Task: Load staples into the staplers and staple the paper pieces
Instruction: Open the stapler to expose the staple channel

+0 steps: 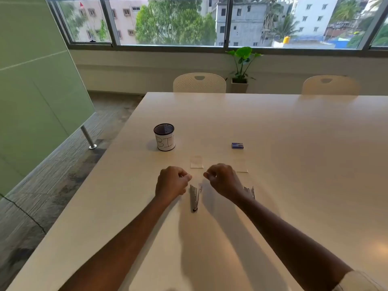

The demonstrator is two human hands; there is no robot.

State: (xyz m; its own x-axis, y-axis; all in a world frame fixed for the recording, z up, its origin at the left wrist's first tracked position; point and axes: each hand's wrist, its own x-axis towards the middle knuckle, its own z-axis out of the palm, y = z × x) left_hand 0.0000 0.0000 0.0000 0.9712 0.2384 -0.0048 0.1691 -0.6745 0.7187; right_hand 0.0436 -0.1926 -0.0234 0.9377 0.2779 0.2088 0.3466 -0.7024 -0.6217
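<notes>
A silver stapler (195,198) lies on the white table (294,133), its length running away from me. It sits between my two hands. A second silver stapler (251,191) is partly hidden behind my right wrist. My left hand (172,182) hovers just left of the first stapler, fingers curled in a loose fist, nothing visible in it. My right hand (223,180) is likewise curled, thumb against fingers. Two small paper pieces lie beyond the hands, one (196,161) in the middle, one (241,165) to the right. A small blue staple box (237,145) rests farther back.
A black mesh cup (164,137) with a white label reading "BI" stands at the back left of the table. Two white chairs (199,82) stand at the table's far edge. The left table edge drops to carpet.
</notes>
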